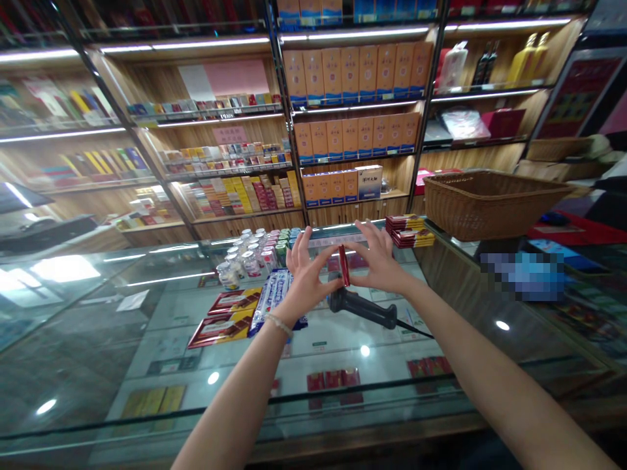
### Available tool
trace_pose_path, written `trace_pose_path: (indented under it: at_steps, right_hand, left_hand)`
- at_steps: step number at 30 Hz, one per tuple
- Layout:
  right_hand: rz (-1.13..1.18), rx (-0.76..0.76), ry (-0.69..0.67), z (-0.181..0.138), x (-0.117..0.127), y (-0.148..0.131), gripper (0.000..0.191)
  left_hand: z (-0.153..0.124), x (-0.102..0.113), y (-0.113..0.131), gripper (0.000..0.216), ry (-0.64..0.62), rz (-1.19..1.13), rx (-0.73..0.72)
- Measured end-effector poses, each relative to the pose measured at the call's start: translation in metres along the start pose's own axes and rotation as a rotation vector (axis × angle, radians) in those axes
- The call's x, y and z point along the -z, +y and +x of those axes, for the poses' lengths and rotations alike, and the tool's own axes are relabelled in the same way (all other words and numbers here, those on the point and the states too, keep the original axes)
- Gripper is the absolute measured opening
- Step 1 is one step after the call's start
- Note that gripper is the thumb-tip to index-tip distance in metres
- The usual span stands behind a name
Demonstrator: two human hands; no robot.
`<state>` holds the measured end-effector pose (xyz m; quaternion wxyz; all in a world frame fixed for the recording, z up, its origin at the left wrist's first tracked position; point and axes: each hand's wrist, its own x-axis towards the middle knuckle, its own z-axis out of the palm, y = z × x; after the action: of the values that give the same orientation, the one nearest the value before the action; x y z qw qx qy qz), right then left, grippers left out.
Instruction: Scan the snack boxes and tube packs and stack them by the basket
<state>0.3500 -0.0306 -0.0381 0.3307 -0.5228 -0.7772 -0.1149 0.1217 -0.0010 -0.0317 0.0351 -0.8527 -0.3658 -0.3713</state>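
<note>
A small red pack [344, 264] is held up edge-on between both hands above the glass counter [161, 326]. My left hand [304, 269] pinches its left side with thumb and forefinger, the other fingers spread upward. My right hand [377, 260] grips its right side in the same way. Just below the hands a black handheld barcode scanner [365, 307] lies on the counter, its cable running right. A beaded bracelet [279, 324] circles my left wrist.
Chocolate bars [226, 316] and a blue-white packet [272, 292] lie left of the hands, small bottles [245, 260] behind them. A stack of red packs [410, 230] and a wicker basket [484, 202] stand at the right. Shelves of boxes [357, 75] fill the back wall.
</note>
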Motion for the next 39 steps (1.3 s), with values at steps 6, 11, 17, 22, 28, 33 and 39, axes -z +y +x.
trace_pose_path:
  at_steps: [6, 11, 17, 22, 28, 33, 39]
  right_hand:
    - [-0.088, 0.029, 0.075, -0.001, 0.007, 0.001, 0.064]
    - [-0.161, 0.028, 0.117, -0.001, 0.012, 0.006, 0.061]
    - [-0.265, 0.053, 0.14, -0.001, 0.015, 0.012, 0.063]
    - [-0.308, 0.075, 0.155, -0.002, 0.015, 0.012, 0.061]
    - [-0.314, 0.058, 0.141, -0.001, 0.014, 0.009, 0.062]
    - [-0.31, -0.001, 0.107, 0.008, 0.016, 0.002, 0.07]
    - [-0.24, -0.281, 0.093, -0.006, -0.004, -0.015, 0.095]
  left_hand:
    - [0.002, 0.003, -0.011, 0.079, 0.042, 0.021, 0.009]
    - [0.003, 0.009, -0.019, 0.094, 0.076, 0.014, 0.042]
    - [0.003, 0.013, -0.024, 0.103, 0.116, 0.102, 0.019]
    - [0.002, 0.018, -0.021, 0.086, 0.095, 0.193, -0.007]
    - [0.002, 0.022, -0.018, 0.073, 0.106, 0.194, 0.009]
    - [0.003, 0.023, -0.025, 0.069, 0.147, 0.141, 0.082]
    - [0.003, 0.024, -0.037, 0.068, 0.153, 0.183, 0.133]
